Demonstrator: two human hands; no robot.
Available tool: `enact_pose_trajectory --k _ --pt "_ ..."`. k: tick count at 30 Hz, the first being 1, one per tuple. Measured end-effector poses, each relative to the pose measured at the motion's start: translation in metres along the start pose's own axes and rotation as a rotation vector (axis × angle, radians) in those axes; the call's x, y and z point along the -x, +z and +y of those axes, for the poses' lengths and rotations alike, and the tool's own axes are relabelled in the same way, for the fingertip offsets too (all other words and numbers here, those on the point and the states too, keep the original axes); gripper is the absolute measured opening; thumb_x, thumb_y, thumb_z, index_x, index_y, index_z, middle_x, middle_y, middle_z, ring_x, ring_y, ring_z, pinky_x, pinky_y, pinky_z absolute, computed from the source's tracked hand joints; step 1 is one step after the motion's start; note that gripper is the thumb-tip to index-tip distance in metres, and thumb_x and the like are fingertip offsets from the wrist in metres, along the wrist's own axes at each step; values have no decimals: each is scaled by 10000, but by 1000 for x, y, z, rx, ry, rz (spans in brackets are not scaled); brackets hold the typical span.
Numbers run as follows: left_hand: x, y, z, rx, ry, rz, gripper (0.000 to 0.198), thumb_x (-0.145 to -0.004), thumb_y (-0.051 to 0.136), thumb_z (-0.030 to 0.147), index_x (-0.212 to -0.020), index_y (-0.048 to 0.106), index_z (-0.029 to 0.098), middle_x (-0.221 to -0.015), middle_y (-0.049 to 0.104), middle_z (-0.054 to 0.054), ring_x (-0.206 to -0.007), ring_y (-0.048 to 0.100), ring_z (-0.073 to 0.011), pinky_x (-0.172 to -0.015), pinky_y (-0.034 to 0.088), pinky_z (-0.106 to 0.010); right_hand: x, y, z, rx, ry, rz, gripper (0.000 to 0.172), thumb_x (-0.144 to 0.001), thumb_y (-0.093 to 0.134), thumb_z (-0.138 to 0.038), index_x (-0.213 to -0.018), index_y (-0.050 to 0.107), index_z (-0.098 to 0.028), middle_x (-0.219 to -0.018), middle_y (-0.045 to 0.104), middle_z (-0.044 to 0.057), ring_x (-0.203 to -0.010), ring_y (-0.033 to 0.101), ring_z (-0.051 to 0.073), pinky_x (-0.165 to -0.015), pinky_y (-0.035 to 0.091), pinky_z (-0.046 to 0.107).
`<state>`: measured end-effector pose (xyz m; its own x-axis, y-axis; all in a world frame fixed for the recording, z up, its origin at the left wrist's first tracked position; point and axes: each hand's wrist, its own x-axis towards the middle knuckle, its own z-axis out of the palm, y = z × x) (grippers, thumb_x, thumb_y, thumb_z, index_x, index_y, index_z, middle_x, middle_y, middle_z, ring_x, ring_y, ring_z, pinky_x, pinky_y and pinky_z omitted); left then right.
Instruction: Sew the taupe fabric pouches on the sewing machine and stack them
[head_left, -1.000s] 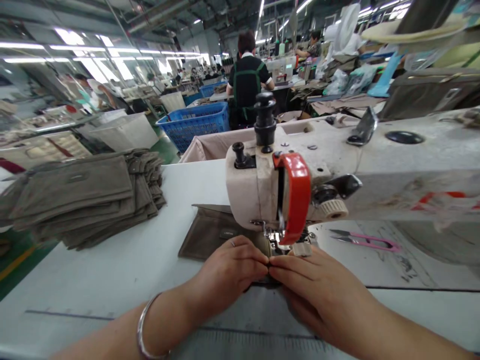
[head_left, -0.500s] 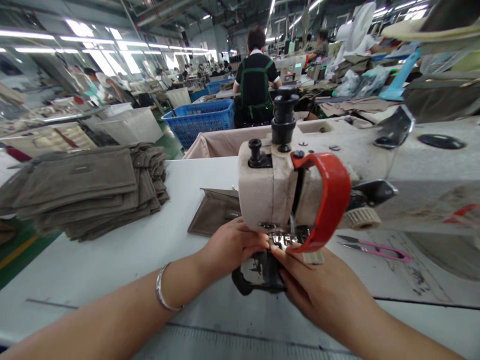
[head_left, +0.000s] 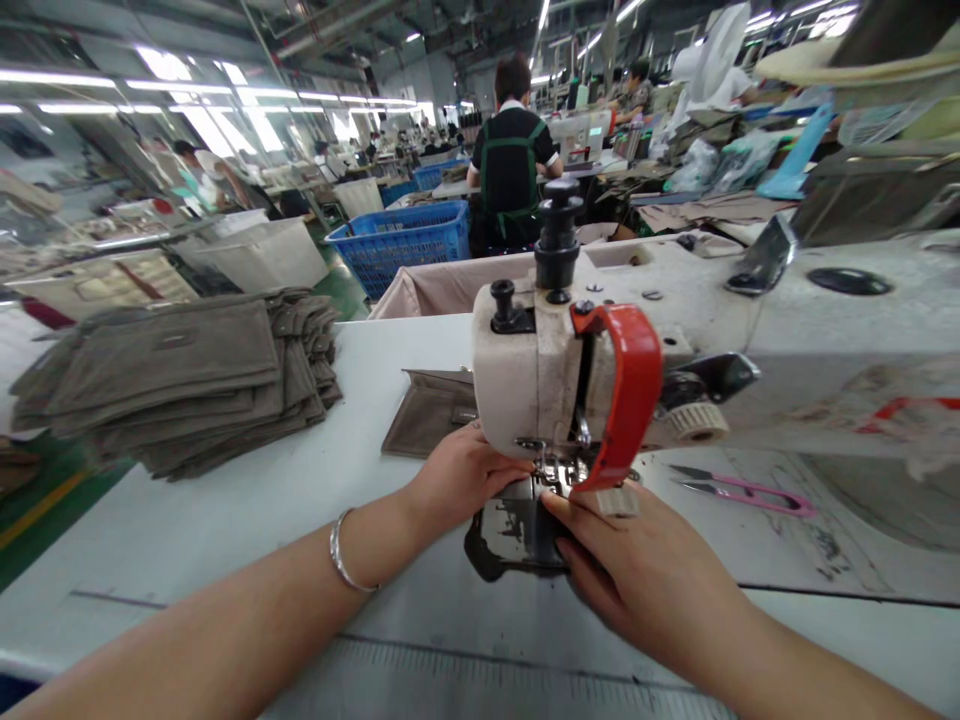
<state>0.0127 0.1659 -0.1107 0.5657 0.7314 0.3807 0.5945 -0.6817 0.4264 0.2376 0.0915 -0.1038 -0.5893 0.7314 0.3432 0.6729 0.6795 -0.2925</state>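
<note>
A grey-brown fabric piece (head_left: 424, 415) with a small label lies left of the sewing machine (head_left: 506, 390); its right part runs behind the machine head. My left hand (head_left: 461, 475), with a silver bangle on the wrist, has its fingers together at the fabric's near edge, tips beside the presser foot (head_left: 553, 470). From the right, my right hand (head_left: 637, 560) reaches under the red guard (head_left: 636, 395), index fingertip close to the left fingertips. Its fingers are closed; what they press on is hidden. The needle area is partly covered by the guard.
Pink-handled thread snips (head_left: 750, 492) lie right of my right hand. A stack of grey-brown fabric pieces (head_left: 172, 375) rests at the table's left. Ruler markings (head_left: 480, 675) run along the front. Beyond are a pink-lined bin (head_left: 442, 285), a blue basket (head_left: 405, 245) and a seated person (head_left: 514, 150).
The view has shifted slightly, with the machine a little further left in it. Both hands stay at the presser foot; a small brownish bit between the fingertips shows less now.
</note>
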Motion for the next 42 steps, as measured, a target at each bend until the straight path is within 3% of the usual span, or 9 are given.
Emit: enact_pose_trajectory --k 9,15,17,21,23,27,33,39,42 --pt "-2 -7 4 -80 31 -85 123 -884 618 227 -905 739 229 -900 751 -12 -919 680 -210 -845 554 -355 -1 -2 -2 -11 13 -19 335 -898 477 -185 -1208 592 -129 -1094 616 130 -999 552 299 -856 485 508" --pt "-5 -25 39 -225 76 -272 333 -794 506 10 -1058 655 150 -1131 674 -108 -1101 600 -277 -975 464 -425 2 -1 -3 -26 5 1 286 -906 461 -158 -1130 639 -148 -1023 629 117 -960 558 277 -847 465 476" --pt "-5 -33 55 -267 59 -355 340 -741 493 -1 -1016 639 135 -1080 679 -115 -1035 624 -274 -915 495 -394 1 -2 -5 -23 -6 -21 300 -898 462 -155 -1146 630 -156 -1002 631 104 -935 565 269 -837 454 474" --pt "-9 -48 78 -136 -138 -474 279 -687 476 13 -847 627 185 -808 682 -23 -731 649 -183 -629 505 -252 0 -2 -9 12 -37 -104 405 -873 494 -187 -1273 557 -192 -1036 612 89 -948 557 275 -814 430 474" --pt "-12 -53 82 -61 -213 -501 277 -680 463 19 -823 625 191 -771 665 -11 -729 638 -177 -620 482 -243 1 0 -9 31 -31 -113 414 -867 511 -205 -1278 560 -207 -1002 611 79 -925 555 271 -799 424 462" --pt "-11 -50 85 -57 -240 -493 332 -679 438 0 -877 634 179 -882 676 -43 -858 633 -201 -744 493 -281 5 3 -8 55 -30 -78 406 -846 553 -218 -1251 587 -228 -965 619 60 -892 546 268 -789 414 446" --pt "2 -31 91 -146 -81 -459 295 -730 442 15 -957 593 128 -1003 640 -114 -969 590 -244 -904 477 -371 3 1 -10 57 -22 -70 399 -813 609 -216 -1211 606 -216 -960 636 42 -887 559 263 -805 404 449" --pt "8 -36 95 -75 -205 -418 218 -907 439 208 -1043 600 151 -1024 598 -101 -971 577 -242 -905 478 -396 3 2 -8 45 4 -97 352 -805 614 -193 -1157 614 -195 -966 639 51 -910 558 271 -818 408 454" --pt "34 -48 85 -139 -325 -267 362 -902 524 351 -1229 530 196 -1170 554 -105 -1120 510 -276 -968 431 -437 4 0 -7 43 -9 -95 366 -802 598 -170 -1167 602 -187 -955 628 56 -917 548 277 -832 413 470"
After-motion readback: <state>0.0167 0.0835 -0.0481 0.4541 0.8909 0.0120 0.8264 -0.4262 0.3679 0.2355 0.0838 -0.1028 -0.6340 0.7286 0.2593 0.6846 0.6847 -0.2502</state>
